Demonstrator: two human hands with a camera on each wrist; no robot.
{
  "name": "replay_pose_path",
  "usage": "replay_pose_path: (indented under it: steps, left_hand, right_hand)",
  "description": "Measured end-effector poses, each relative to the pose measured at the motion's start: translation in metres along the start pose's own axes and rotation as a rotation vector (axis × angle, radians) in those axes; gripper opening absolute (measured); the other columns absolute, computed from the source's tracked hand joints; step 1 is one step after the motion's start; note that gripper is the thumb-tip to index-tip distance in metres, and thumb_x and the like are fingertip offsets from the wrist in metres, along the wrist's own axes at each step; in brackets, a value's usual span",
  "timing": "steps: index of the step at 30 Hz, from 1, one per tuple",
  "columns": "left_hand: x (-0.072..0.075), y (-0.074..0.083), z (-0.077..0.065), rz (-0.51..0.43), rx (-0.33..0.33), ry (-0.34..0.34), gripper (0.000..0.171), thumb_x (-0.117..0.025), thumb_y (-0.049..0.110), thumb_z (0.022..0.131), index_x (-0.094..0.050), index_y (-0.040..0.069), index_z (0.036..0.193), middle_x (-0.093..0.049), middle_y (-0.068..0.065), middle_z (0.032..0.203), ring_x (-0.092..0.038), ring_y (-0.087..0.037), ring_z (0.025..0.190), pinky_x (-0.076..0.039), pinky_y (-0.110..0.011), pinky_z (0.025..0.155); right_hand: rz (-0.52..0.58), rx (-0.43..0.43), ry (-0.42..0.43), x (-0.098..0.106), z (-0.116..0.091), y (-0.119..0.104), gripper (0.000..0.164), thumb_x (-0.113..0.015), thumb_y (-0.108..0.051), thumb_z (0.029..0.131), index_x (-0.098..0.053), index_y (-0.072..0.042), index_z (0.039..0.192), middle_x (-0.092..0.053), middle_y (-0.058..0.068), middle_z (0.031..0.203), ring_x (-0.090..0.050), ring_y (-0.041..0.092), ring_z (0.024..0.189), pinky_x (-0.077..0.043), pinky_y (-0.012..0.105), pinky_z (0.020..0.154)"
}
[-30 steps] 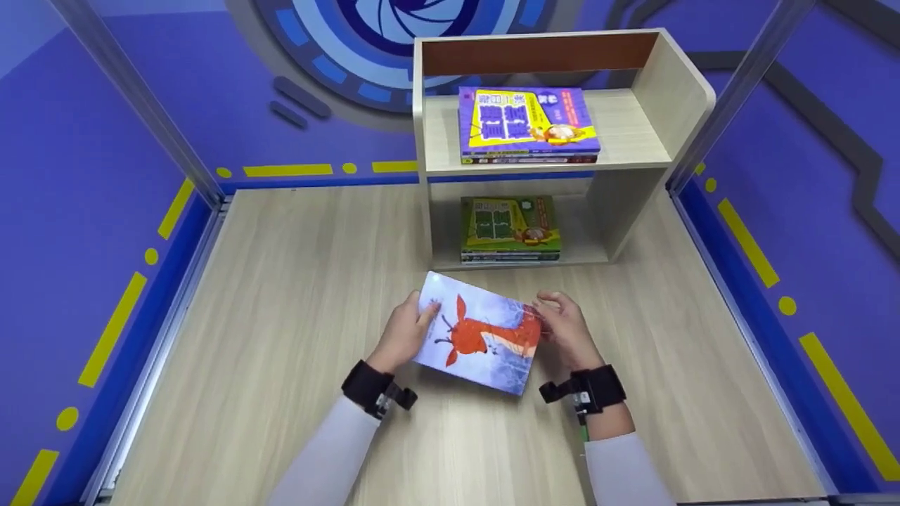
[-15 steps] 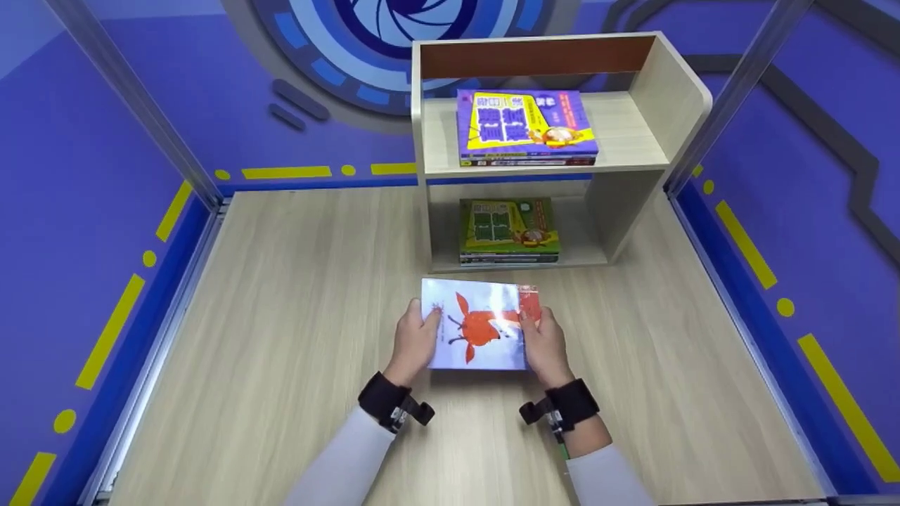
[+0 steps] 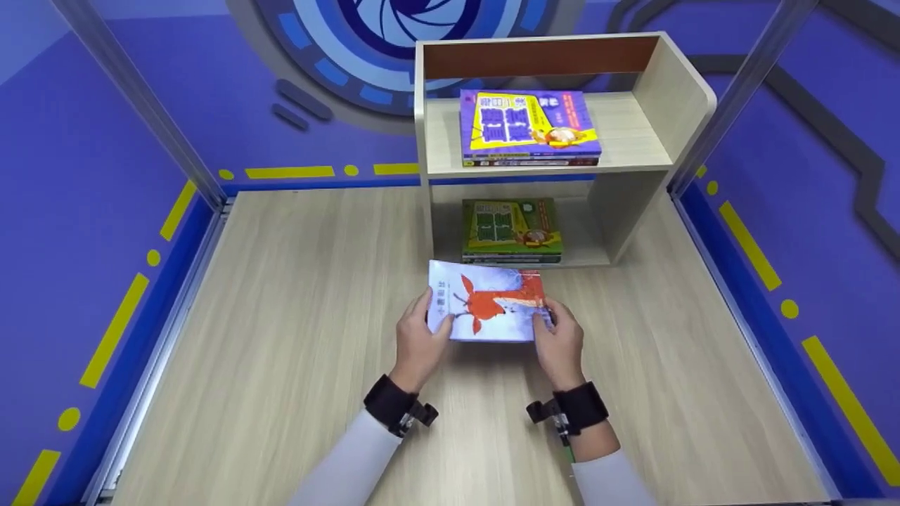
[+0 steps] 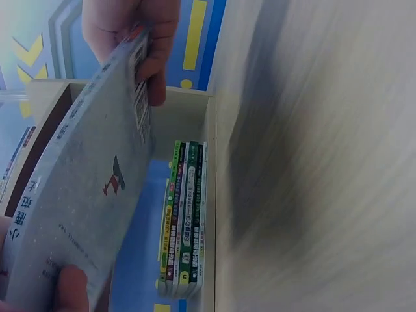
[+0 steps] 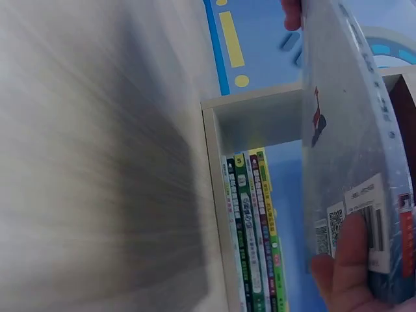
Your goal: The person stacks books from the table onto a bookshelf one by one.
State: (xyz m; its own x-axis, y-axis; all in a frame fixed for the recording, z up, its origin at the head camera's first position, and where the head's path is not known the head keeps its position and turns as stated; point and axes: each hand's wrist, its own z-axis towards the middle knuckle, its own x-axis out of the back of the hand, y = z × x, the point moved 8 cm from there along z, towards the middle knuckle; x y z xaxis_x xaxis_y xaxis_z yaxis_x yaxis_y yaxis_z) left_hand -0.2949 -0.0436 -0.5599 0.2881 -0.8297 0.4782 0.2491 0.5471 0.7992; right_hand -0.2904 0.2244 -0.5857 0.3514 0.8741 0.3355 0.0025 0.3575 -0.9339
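A picture book [image 3: 492, 303] with a red deer on its pale blue cover is raised over the wooden table, a little in front of the shelf unit. My left hand [image 3: 420, 344] grips its left edge, thumb on the cover. At the opposite edge, my right hand [image 3: 560, 346] holds the book the same way, with fingers beneath. From below, the left wrist view shows the plain back cover [image 4: 97, 175] and the lettered spine. A barcode label [image 5: 367, 218] lies by the right fingers in the right wrist view.
Behind the book stands a two-level wooden shelf unit [image 3: 675, 105]. Purple-covered books [image 3: 527, 123] lie stacked on its upper level, green-covered books [image 3: 512, 226] on the lower one. Purple-blue wall panels enclose the table [image 3: 302, 281] at the back and sides.
The tilted book was turned level while my right hand took a firm hold of its right edge. Both hands then carried it slightly forward, toward the shelf unit.
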Motion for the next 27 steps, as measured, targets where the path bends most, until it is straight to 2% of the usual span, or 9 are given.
replay_pose_path:
  steps: [2,7,11,15,17,21,27]
  left_hand:
    - [0.0,0.006,-0.002,0.019,-0.053,-0.018,0.06,-0.071,0.019,0.083,-0.049,-0.002,0.134,-0.056,-0.019,0.13,-0.057,-0.025,0.117,-0.047,-0.036,0.097]
    - [0.005,0.024,-0.005,0.026,-0.177,-0.049,0.06,-0.07,0.03,0.085,-0.05,0.002,0.134,-0.045,-0.022,0.141,-0.049,-0.027,0.126,-0.044,-0.038,0.098]
    - [0.012,0.042,-0.006,-0.029,-0.265,-0.089,0.075,-0.075,0.041,0.077,-0.048,0.004,0.137,-0.035,-0.018,0.148,-0.045,-0.024,0.131,-0.044,-0.034,0.098]
    - [0.022,0.063,-0.001,-0.086,-0.362,-0.136,0.086,-0.081,0.041,0.07,-0.044,0.006,0.139,-0.027,-0.014,0.153,-0.04,-0.022,0.135,-0.044,-0.028,0.097]
    - [0.027,0.075,0.005,-0.088,-0.421,-0.143,0.086,-0.082,0.036,0.07,-0.043,0.006,0.14,-0.025,-0.015,0.154,-0.04,-0.023,0.134,-0.045,-0.026,0.097]
    - [0.034,0.098,0.023,-0.08,-0.525,-0.125,0.082,-0.081,0.025,0.072,-0.041,0.005,0.141,-0.024,-0.018,0.154,-0.042,-0.024,0.133,-0.045,-0.026,0.097]
    - [0.035,0.126,0.059,-0.112,-0.576,-0.082,0.085,-0.08,0.021,0.074,-0.036,0.006,0.144,-0.025,-0.014,0.154,-0.042,-0.02,0.133,-0.042,-0.026,0.101]
  right_hand:
    - [0.026,0.047,0.009,0.003,-0.001,-0.005,0.038,-0.06,-0.006,0.088,-0.058,-0.003,0.126,-0.059,0.014,0.127,-0.055,0.023,0.119,-0.048,0.035,0.095]
    - [0.088,0.168,-0.043,0.012,-0.005,-0.019,0.045,-0.066,-0.008,0.086,-0.056,-0.007,0.13,-0.049,0.011,0.14,-0.043,0.018,0.132,-0.037,0.028,0.105]
    - [0.199,0.273,-0.159,0.023,-0.008,-0.039,0.058,-0.073,-0.005,0.079,-0.052,-0.008,0.134,-0.036,0.01,0.15,-0.033,0.019,0.138,-0.033,0.021,0.106]
    - [0.333,0.387,-0.283,0.04,-0.014,-0.075,0.067,-0.07,0.014,0.074,-0.046,0.003,0.135,-0.02,0.019,0.155,-0.027,0.03,0.14,-0.037,0.022,0.103]
    - [0.341,0.453,-0.301,0.05,-0.014,-0.095,0.068,-0.068,0.019,0.072,-0.044,0.008,0.134,-0.017,0.023,0.154,-0.029,0.034,0.138,-0.039,0.024,0.101]
    - [0.341,0.555,-0.279,0.066,-0.002,-0.125,0.067,-0.067,0.022,0.07,-0.045,0.009,0.133,-0.018,0.022,0.154,-0.031,0.033,0.138,-0.041,0.026,0.1]
    - [0.344,0.628,-0.247,0.081,0.025,-0.155,0.064,-0.066,0.022,0.071,-0.047,0.009,0.131,-0.018,0.021,0.155,-0.028,0.034,0.139,-0.041,0.026,0.1]
